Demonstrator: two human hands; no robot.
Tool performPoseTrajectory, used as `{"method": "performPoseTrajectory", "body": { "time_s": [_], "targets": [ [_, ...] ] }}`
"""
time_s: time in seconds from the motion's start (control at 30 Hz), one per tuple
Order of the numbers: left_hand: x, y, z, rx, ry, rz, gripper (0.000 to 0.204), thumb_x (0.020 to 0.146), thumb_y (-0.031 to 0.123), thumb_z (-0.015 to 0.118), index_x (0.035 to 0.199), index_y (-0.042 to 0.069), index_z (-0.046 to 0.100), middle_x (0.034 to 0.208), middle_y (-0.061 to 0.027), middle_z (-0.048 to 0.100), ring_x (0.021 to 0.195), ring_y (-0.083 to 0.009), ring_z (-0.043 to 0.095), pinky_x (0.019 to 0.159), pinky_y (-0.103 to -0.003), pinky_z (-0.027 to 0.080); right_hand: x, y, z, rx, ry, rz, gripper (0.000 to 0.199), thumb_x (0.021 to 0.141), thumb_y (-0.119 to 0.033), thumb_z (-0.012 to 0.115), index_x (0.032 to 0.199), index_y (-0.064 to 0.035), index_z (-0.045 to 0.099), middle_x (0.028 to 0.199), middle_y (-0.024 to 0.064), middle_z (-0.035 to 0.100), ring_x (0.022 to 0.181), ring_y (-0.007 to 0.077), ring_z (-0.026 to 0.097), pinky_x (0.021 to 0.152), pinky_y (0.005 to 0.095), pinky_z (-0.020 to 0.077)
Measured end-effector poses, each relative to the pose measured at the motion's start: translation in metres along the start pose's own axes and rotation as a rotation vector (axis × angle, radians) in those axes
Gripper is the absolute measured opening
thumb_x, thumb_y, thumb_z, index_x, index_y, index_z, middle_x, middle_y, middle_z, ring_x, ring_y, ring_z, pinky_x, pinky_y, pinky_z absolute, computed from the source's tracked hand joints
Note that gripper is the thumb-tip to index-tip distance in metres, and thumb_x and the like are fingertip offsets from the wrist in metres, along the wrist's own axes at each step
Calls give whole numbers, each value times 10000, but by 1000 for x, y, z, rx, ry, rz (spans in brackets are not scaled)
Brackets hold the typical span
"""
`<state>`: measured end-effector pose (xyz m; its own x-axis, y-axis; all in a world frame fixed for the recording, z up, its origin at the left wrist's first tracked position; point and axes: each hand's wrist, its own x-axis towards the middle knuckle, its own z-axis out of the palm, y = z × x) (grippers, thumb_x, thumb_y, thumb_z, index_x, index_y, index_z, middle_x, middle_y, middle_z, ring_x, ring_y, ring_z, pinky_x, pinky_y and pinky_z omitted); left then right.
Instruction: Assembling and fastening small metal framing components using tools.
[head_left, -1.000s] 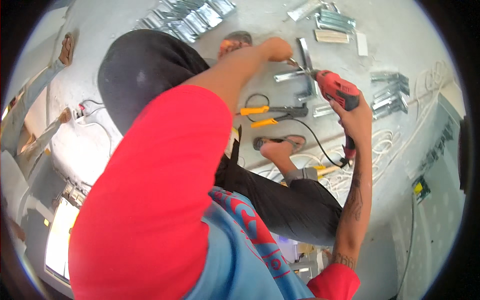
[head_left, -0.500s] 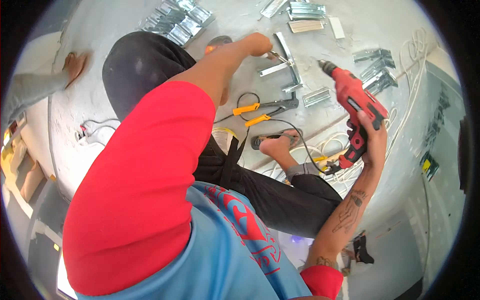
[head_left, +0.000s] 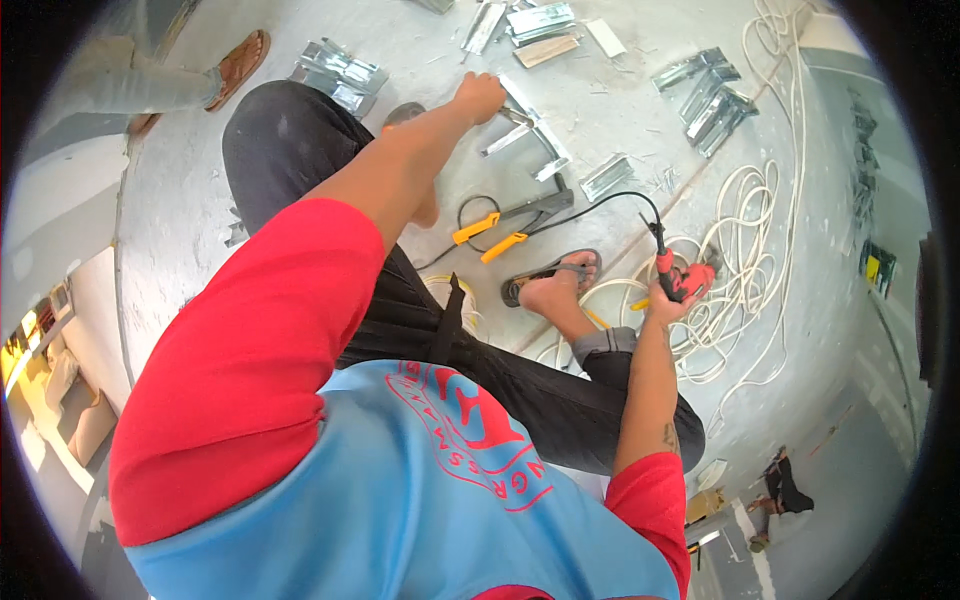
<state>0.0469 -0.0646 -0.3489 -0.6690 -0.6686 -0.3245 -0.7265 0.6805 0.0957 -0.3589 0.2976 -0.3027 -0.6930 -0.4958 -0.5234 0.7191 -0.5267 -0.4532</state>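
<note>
My left hand (head_left: 480, 97) is closed beside a frame of bent galvanized metal strips (head_left: 540, 130) on the floor. A short silver tool, which looks like pliers, shows at its fingers against the metal; most of it is hidden. Low at the right, my right hand (head_left: 668, 303) grips a red power drill (head_left: 695, 283), its black cord rising from the handle end. The drill is by the loops of white cable. A plier-like hand tool with yellow grips (head_left: 505, 238) lies between my feet and the metal frame.
Cut metal channel pieces lie in groups at the back left (head_left: 340, 75), at the back (head_left: 540, 22) and at the right (head_left: 710, 100). Tangled white cable (head_left: 745, 250) spreads at the right. Another person's sandaled foot (head_left: 240, 68) stands at far left.
My right hand has lowered the drill from beside the metal pieces to the cable and turned it over. My left hand stays at the metal frame. The other person's foot has shifted.
</note>
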Motion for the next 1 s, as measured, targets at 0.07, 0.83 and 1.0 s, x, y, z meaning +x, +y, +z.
{"method": "performPoseTrajectory", "body": {
  "time_s": [0.07, 0.83, 1.0],
  "targets": [
    [-19, -7, 6, -31, 86, -159, 196, 826, 133, 572, 999, 101, 658, 1081, -106, 586, 1088, -267, 534, 874, -505, 412, -6, 30, 0, 133, 294, -49, 516, 886, -535, 482, 1093, -76, 593, 924, 65, 616, 854, 274, 580, 845, 504, 457],
    [-128, 132, 85, -400, -155, -203, 308, 763, 179, 664, 1011, 59, 526, 989, -139, 582, 950, -331, 600, 770, -443, 490, -14, 100, 40, -2010, 1015, -138, 615, 729, -204, 753, 1194, 46, 440, 1240, 262, 470, 1116, 354, 507, 912, 462, 427],
    [-121, 156, 95, -391, -203, -21, 384, 742, 165, 673, 1068, 43, 510, 1017, -169, 576, 922, -352, 615, 772, -448, 510, 34, 104, 62, -1717, 644, -1078, 509, 792, -274, 696, 1161, 25, 514, 1140, 245, 534, 1035, 360, 524, 843, 463, 443]
  ]
}}
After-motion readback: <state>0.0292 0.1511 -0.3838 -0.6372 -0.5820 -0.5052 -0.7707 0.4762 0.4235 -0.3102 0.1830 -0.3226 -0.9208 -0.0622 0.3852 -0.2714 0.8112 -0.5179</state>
